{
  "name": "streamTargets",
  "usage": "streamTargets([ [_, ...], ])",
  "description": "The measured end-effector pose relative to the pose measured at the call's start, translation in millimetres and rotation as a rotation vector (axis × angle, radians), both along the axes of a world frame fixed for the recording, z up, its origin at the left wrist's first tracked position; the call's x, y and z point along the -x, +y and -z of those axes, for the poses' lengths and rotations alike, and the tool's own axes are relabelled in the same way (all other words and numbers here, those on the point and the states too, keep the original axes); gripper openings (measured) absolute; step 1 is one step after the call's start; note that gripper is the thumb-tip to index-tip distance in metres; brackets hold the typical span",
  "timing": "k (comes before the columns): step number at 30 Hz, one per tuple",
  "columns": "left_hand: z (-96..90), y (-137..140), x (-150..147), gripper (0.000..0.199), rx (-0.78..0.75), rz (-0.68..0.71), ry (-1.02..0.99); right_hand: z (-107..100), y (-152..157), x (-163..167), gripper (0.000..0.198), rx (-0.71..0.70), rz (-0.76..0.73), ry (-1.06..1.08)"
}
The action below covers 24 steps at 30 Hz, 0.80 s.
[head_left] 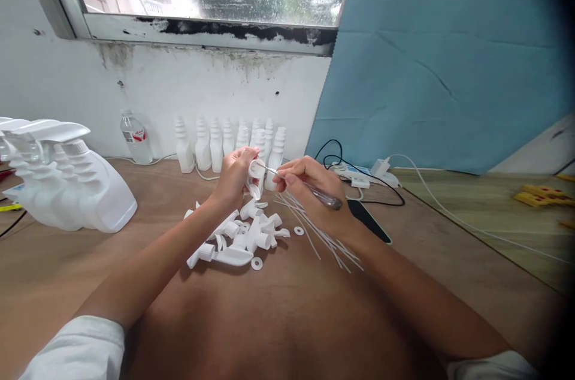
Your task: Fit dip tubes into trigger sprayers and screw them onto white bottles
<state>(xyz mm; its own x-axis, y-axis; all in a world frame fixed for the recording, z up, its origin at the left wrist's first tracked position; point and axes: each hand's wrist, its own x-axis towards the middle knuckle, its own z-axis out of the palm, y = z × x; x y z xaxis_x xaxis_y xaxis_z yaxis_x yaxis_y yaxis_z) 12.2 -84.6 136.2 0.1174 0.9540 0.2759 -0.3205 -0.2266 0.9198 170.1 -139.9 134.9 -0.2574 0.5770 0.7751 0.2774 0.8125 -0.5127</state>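
The white plastic part [256,170] I have in work sits in the fingers of my left hand [236,175], clamped between them with its round face turned to my right. My right hand [312,185] is closed around the handle of a thin metal tool [327,196], whose tip meets that round face; whether it has gone inside I can't tell. I judge this piece half-worked: held and tooled, not yet set down.

Just below my left hand lies a loose pile of white parts [258,229], mixed together, so I can't tell finished ones from untouched ones. Two flat washers [257,264] lie loose, one nearer me than the pile, one below my right hand. Under my right hand, thin white tubes [331,242] lie in a bunch, none visibly fitted to anything.

Beyond both hands, slim white bottles [216,149] stand against the wall with no such part seen on them. Far left of my left hand are larger white bottles [105,194], lined up close.
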Motion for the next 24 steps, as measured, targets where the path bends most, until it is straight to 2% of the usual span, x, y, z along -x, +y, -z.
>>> streamTargets([
  [7,1.7,-1.1,-0.1,0.026,-0.012,-0.006,-0.058,14.5,8.7,2.8,0.012,-0.097,-0.051,0.065],
  [12,0.7,-1.0,0.7,0.026,0.038,0.009,-0.081,16.1,12.3,-0.9,0.013,-0.456,0.023,-0.184],
  [17,-3.6,0.0,2.9,0.025,-0.009,-0.02,-0.038,13.9,9.1,1.5,0.013,-0.427,0.051,-0.196],
  [22,0.0,0.6,1.0,0.026,-0.037,-0.062,-0.015,11.5,7.7,4.3,0.018,-0.553,0.143,-0.283],
  [24,3.3,0.5,-0.6,0.026,-0.052,-0.084,-0.005,12.1,7.1,6.6,0.02,-0.563,0.178,-0.351],
])
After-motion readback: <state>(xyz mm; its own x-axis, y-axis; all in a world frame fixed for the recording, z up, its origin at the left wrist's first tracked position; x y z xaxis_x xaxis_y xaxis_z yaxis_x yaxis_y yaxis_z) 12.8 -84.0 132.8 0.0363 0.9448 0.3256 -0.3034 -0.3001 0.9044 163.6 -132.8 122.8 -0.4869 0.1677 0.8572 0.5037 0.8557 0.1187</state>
